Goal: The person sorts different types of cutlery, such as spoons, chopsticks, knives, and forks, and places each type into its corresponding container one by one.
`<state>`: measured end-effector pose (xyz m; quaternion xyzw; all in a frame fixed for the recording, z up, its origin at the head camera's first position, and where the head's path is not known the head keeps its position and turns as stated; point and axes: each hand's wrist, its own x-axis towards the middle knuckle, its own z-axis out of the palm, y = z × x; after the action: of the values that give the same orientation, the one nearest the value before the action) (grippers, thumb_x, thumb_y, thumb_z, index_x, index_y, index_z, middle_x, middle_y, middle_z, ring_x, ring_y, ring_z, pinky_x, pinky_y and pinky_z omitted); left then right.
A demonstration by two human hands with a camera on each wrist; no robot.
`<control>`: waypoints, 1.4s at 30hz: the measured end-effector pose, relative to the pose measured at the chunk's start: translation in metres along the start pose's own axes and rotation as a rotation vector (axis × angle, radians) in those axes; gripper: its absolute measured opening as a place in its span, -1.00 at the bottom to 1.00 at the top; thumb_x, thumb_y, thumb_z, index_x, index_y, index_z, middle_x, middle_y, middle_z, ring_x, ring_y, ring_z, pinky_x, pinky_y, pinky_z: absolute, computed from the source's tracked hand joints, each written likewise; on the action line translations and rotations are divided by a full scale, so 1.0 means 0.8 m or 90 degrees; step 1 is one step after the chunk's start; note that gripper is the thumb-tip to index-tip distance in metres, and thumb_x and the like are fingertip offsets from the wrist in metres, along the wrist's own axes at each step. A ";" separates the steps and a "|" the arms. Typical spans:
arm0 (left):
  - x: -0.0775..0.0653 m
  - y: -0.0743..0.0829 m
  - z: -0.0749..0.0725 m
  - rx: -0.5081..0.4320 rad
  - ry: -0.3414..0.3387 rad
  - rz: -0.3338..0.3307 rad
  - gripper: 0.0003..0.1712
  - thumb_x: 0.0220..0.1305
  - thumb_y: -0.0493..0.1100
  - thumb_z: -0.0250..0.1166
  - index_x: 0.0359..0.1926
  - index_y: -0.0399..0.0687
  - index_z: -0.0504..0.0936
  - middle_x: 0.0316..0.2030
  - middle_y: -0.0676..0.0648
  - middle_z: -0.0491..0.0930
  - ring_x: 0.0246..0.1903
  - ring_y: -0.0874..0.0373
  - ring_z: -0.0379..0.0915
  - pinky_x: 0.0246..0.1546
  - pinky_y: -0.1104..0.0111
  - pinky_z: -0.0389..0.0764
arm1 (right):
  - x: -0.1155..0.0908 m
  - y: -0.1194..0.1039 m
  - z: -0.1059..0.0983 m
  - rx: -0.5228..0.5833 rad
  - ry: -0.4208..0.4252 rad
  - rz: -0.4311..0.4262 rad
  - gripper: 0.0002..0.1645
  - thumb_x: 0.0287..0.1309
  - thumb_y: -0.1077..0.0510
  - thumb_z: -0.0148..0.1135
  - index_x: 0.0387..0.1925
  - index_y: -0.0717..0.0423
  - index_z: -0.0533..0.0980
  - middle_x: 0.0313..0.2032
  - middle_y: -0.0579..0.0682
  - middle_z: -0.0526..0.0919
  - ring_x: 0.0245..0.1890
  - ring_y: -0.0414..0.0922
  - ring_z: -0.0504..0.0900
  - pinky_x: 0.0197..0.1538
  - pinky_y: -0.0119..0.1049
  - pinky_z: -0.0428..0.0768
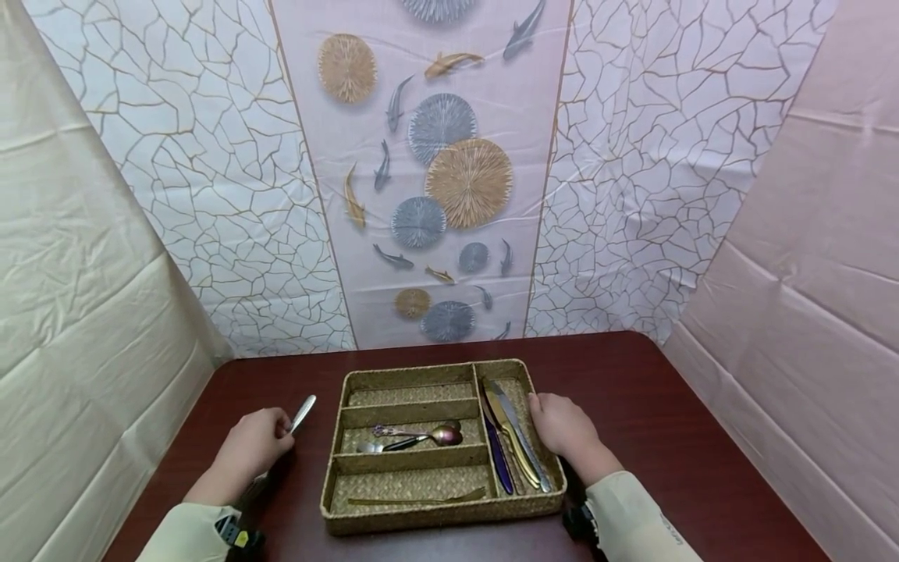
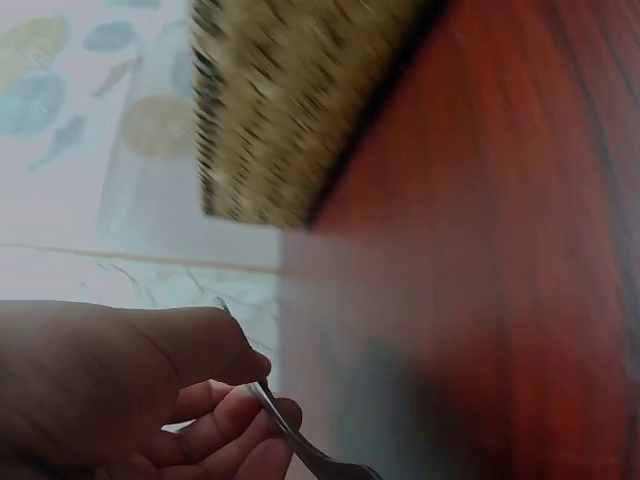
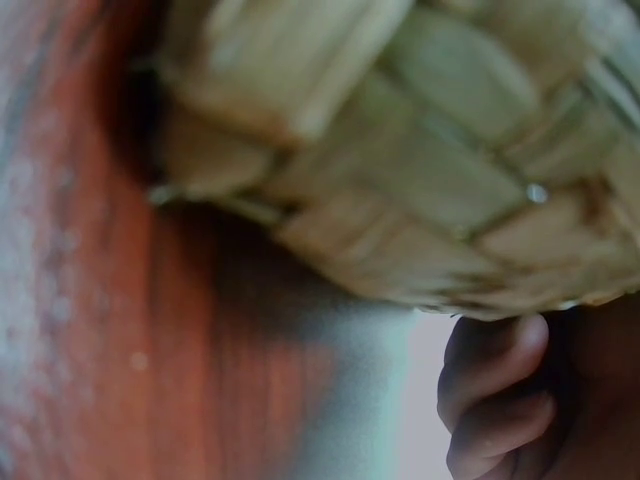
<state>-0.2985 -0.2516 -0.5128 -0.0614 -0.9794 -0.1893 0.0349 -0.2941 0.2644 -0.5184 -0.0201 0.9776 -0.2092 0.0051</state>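
My left hand (image 1: 251, 443) pinches a slim silver piece of cutlery (image 1: 303, 414) between thumb and fingers, left of a woven cutlery tray (image 1: 449, 517). In the left wrist view its lower end (image 2: 342, 468) widens and runs out of the frame, so its kind is hidden. On the tray's right wall my right hand (image 1: 566, 429) grips the rim; the right wrist view has its curled fingers (image 3: 500, 365) against the weave. Knives (image 1: 516, 437) with purple, gold and silver handles lie in the right compartment. Several spoons (image 1: 444, 435) share the middle left one, and a gold fork (image 1: 414, 500) lies in the front one.
The tray stands on a dark red wooden table (image 1: 618, 367) with rounded corners. Behind the table hangs a patterned cloth (image 1: 435, 257), and plain pale cloths (image 1: 91, 312) close off both sides.
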 end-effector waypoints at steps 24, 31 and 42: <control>-0.029 0.181 -0.065 -0.227 0.072 0.224 -0.84 0.12 -0.24 0.38 -0.31 0.12 0.60 -0.40 0.12 0.64 -0.41 0.34 0.55 -0.41 0.34 0.68 | 0.001 0.001 0.002 0.006 -0.002 0.005 -0.35 0.52 -0.19 -0.42 -0.35 0.02 0.54 -0.58 0.02 0.43 -0.53 -0.08 0.47 -0.30 -0.04 0.43; -0.043 0.211 -0.041 -0.255 0.040 0.294 -0.81 0.06 -0.27 0.40 -0.31 0.10 0.63 -0.37 0.16 0.61 -0.38 0.39 0.54 -0.38 0.37 0.68 | 0.000 0.001 0.002 0.010 -0.006 0.005 -0.30 0.51 -0.23 -0.46 -0.34 0.02 0.54 -0.58 0.03 0.42 -0.56 -0.09 0.44 -0.31 -0.05 0.44; -0.048 0.231 0.006 -0.179 -0.029 0.375 -0.83 0.01 -0.27 0.38 -0.39 0.11 0.64 -0.42 0.15 0.59 -0.44 0.40 0.51 -0.44 0.44 0.63 | 0.002 0.003 0.003 0.012 0.006 0.003 -0.39 0.52 -0.14 -0.35 -0.27 0.07 0.59 -0.46 0.07 0.57 -0.47 -0.03 0.54 -0.30 -0.01 0.50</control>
<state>-0.2359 -0.0837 -0.4534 -0.3503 -0.8845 -0.3027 0.0571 -0.2957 0.2655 -0.5219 -0.0164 0.9757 -0.2187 0.0014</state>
